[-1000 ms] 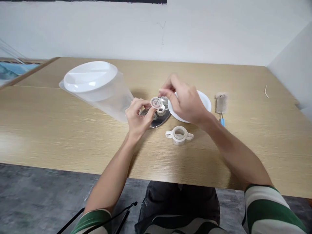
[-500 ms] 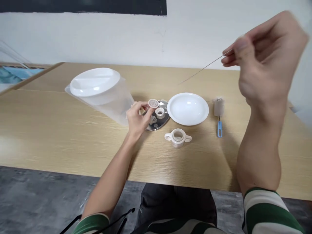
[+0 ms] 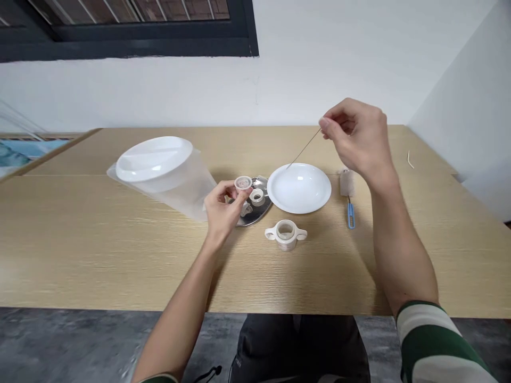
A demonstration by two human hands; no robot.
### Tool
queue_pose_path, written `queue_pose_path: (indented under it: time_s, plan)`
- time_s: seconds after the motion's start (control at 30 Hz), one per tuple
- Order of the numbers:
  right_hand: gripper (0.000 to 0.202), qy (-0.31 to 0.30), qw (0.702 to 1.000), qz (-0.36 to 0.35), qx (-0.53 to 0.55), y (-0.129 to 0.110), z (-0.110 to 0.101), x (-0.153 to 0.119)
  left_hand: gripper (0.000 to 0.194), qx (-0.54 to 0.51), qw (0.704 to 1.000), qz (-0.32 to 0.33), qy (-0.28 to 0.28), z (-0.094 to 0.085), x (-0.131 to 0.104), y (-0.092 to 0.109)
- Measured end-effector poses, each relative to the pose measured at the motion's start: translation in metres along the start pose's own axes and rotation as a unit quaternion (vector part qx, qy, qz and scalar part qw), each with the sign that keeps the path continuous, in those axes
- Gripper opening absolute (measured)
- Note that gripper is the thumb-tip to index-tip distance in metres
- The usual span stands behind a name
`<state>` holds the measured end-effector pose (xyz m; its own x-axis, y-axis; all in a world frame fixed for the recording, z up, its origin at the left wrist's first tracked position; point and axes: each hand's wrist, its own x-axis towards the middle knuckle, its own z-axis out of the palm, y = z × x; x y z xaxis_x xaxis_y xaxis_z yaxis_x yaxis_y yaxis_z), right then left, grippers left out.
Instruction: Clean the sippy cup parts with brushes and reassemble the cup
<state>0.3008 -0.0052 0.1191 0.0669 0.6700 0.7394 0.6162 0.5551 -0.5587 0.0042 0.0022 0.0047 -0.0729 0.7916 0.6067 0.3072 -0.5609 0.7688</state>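
My left hand (image 3: 224,210) pinches a small round white plastic piece (image 3: 243,183) with a ringed face, above a shiny metal plate (image 3: 261,213). On that plate lie a white ring (image 3: 256,197) and a small clear piece (image 3: 246,208), partly behind my fingers. My right hand (image 3: 357,133) is raised, thumb and fingertips closed on one end of a thin wire (image 3: 305,148). The wire slants down left, its far end over the back rim of a white bowl (image 3: 299,189). Closer to me, a white two-handled bottle collar (image 3: 286,235) stands on the table.
A large white lidded pitcher (image 3: 171,181) leans at the left, seemingly in a clear bag. Right of the bowl lies a sponge brush (image 3: 350,197) with a blue handle. A small white curved piece (image 3: 410,159) rests at the far right of the wooden table (image 3: 99,239).
My right hand has come down and left with the wire, bringing its far end to the bowl. My left hand still holds the round piece. The view has tilted upward.
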Motion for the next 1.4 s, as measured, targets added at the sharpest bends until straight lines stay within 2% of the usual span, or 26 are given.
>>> queue_pose_path:
  time_s: [0.13,0.27,0.37,0.47,0.6,0.73,0.9,1.03,1.13,1.23,1.4]
  plan:
    - [0.012,-0.008,1.000,-0.006,-0.013,-0.020,0.002,-0.008,0.022,-0.016,0.999,-0.038,0.005,0.002,-0.002,0.009]
    - [0.009,-0.001,1.000,0.026,-0.003,-0.017,-0.007,-0.014,0.021,-0.032,0.997,-0.067,-0.028,0.004,-0.004,0.014]
    - [0.012,-0.001,0.998,0.065,0.015,0.001,-0.017,-0.024,0.021,-0.044,0.995,-0.080,-0.049,0.005,-0.005,0.013]
    - [0.023,0.023,0.988,0.142,0.057,0.027,-0.024,-0.043,0.022,-0.038,0.994,-0.088,-0.060,0.007,-0.006,0.009]
    - [0.043,0.063,0.960,0.235,0.138,0.061,-0.020,-0.077,0.023,-0.032,0.994,-0.072,-0.074,0.009,-0.007,0.001]
    - [0.052,0.063,0.949,0.268,0.156,0.082,-0.012,-0.105,0.023,-0.036,0.996,-0.038,-0.072,0.010,-0.007,-0.004]
    - [0.046,0.042,0.954,0.270,0.127,0.089,-0.008,-0.126,0.026,-0.032,0.995,-0.001,-0.093,0.011,-0.010,-0.006]
    - [0.032,0.019,0.963,0.258,0.079,0.089,0.000,-0.136,0.029,-0.039,0.991,0.015,-0.129,0.014,-0.015,-0.005]
    - [0.023,-0.011,0.971,0.235,0.043,0.084,0.007,-0.139,0.031,-0.048,0.990,0.028,-0.131,0.017,-0.016,-0.005]
    - [0.019,-0.030,0.979,0.199,0.011,0.077,0.010,-0.142,0.030,-0.050,0.990,0.036,-0.128,0.020,-0.015,-0.008]
    - [0.023,-0.043,0.986,0.068,-0.145,0.070,0.005,-0.144,0.022,0.016,0.985,0.090,-0.149,0.022,-0.005,-0.011]
